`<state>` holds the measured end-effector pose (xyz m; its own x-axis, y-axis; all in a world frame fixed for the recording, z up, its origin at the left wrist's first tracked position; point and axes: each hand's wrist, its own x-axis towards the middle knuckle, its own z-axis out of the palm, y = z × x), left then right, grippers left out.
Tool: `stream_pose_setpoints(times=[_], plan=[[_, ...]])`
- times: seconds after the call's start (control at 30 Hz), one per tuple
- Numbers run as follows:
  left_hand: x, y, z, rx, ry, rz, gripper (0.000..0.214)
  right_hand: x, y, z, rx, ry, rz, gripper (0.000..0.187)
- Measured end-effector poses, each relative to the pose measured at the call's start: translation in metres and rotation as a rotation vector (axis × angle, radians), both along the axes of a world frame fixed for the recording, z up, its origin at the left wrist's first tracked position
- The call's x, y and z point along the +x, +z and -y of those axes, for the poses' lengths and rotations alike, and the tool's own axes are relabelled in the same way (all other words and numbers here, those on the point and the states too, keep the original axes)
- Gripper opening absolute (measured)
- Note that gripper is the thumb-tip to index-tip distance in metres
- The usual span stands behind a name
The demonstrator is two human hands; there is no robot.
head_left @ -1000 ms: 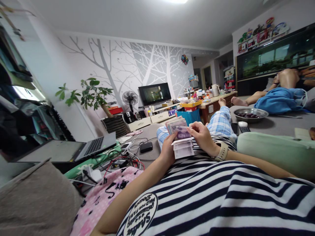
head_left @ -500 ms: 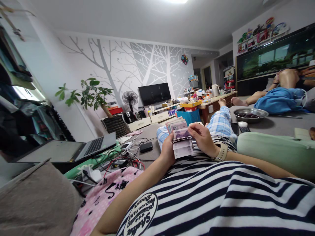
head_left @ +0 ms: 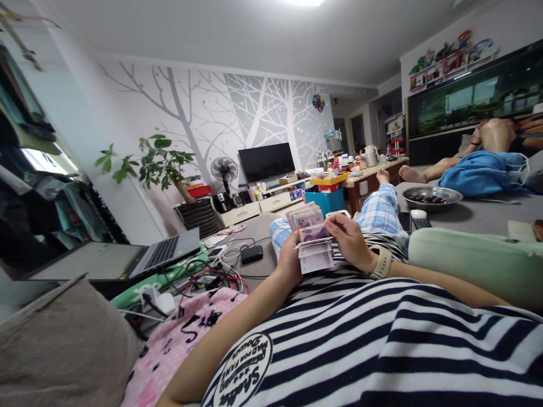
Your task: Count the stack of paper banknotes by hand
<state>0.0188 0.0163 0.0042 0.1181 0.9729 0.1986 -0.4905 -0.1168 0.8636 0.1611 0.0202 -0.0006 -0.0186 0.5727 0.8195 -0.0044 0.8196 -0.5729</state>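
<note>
I lie back in a black-and-white striped shirt, and both hands meet over my belly. My left hand (head_left: pixel 289 261) grips a stack of banknotes (head_left: pixel 313 240), fanned at the top and folded over toward me at the bottom. My right hand (head_left: pixel 351 238), with a beige watch on its wrist, pinches the top purple note of the stack between thumb and fingers. My legs in blue checked trousers (head_left: pixel 379 210) stretch out beyond the notes.
An open laptop (head_left: pixel 127 259) sits at left beside tangled cables (head_left: pixel 212 274) and a pink cloth (head_left: pixel 186 330). A green pillow (head_left: pixel 475 257) lies at right, with a metal bowl (head_left: pixel 431 196), phone and remote behind it. Another person's legs (head_left: pixel 458 152) rest at far right.
My right hand has peeled notes down from the fanned top onto the folded part of the stack. The hands have stayed in the same place.
</note>
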Motion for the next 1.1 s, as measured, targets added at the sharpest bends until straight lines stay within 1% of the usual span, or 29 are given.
stream_pose_setpoints(times=[0.17, 0.3, 0.47, 0.53, 0.6, 0.7, 0.77, 0.87, 0.93, 1.03, 1.1], plan=[[0.001, 0.002, 0.003, -0.017, -0.026, 0.022, 0.024, -0.001, 0.000, -0.001, -0.004, 0.048, -0.019, 0.032], [0.001, 0.005, 0.007, -0.047, 0.001, 0.019, 0.025, -0.001, 0.000, -0.002, -0.001, 0.060, -0.018, 0.034], [0.003, 0.008, 0.009, -0.080, -0.038, 0.068, 0.032, 0.000, -0.001, -0.002, -0.007, 0.061, -0.003, 0.039], [0.003, 0.008, 0.008, -0.108, -0.035, 0.069, 0.033, 0.000, -0.002, -0.002, -0.001, 0.062, 0.000, 0.041], [0.004, 0.008, 0.006, -0.127, -0.014, 0.079, 0.034, 0.000, -0.002, -0.001, 0.004, 0.104, 0.000, 0.044], [0.004, 0.007, 0.003, -0.103, 0.028, 0.087, 0.031, 0.000, -0.002, -0.001, -0.005, 0.185, 0.003, 0.043], [0.002, 0.006, 0.002, -0.092, 0.048, 0.063, 0.028, 0.000, -0.002, -0.002, -0.013, 0.155, 0.007, 0.038], [0.000, 0.004, 0.004, -0.083, 0.079, 0.004, 0.025, 0.000, -0.002, -0.006, -0.034, 0.002, -0.023, 0.032], [-0.002, 0.003, 0.005, -0.068, 0.088, -0.018, 0.025, -0.001, -0.003, -0.011, -0.071, -0.060, -0.064, 0.032], [-0.003, 0.002, 0.006, -0.039, 0.067, -0.009, 0.027, -0.001, -0.004, -0.017, -0.154, -0.043, -0.114, 0.033], [-0.003, 0.002, 0.007, -0.021, 0.068, -0.007, 0.025, -0.001, -0.003, -0.019, -0.179, -0.041, -0.108, 0.031]])
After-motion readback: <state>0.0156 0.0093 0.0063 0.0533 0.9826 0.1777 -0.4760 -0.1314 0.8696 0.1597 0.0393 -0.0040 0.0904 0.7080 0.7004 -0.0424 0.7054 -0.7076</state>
